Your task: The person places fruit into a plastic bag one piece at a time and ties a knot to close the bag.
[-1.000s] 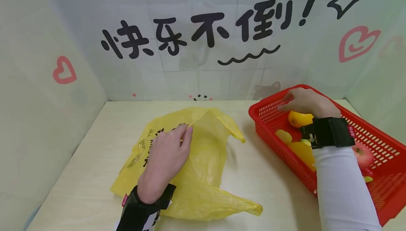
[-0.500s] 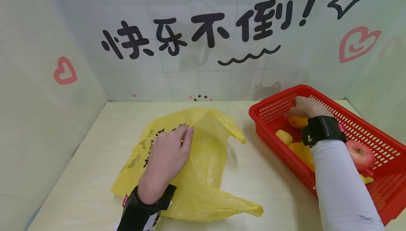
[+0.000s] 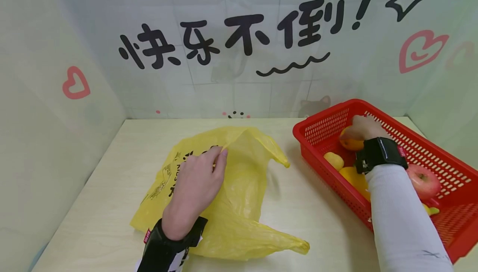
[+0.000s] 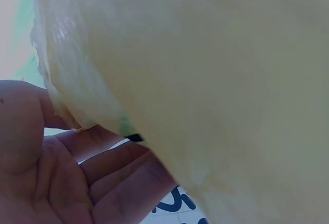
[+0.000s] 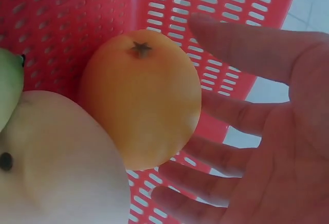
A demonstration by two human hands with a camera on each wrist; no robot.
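Observation:
A yellow plastic bag [image 3: 242, 180] with dark print lies on the table, its mouth and two handles toward the right. My left hand [image 3: 198, 180] pinches the bag's upper layer at the opening; in the left wrist view its film [image 4: 216, 80] covers much of the picture and partly hides the fingers. My right hand [image 3: 364, 127] is down inside the red basket [image 3: 317, 156], beside an orange [image 5: 141, 100] with a star-shaped stem mark. Seen from the right wrist, the fingers extend along and behind the orange, with the thumb apart from it.
Also in the basket are a small yellow lumpy piece [image 3: 334, 161], a larger yellow fruit [image 3: 354, 180] and a pinkish-red round fruit [image 3: 423, 181]. The right wrist view shows a pale rounded fruit [image 5: 64, 157] touching the orange. A printed wall [image 3: 231, 93] stands behind the table.
My right hand has dropped from above the basket's far end to down beside the orange, and its wrist has shifted slightly left. The left hand and the bag have stayed put.

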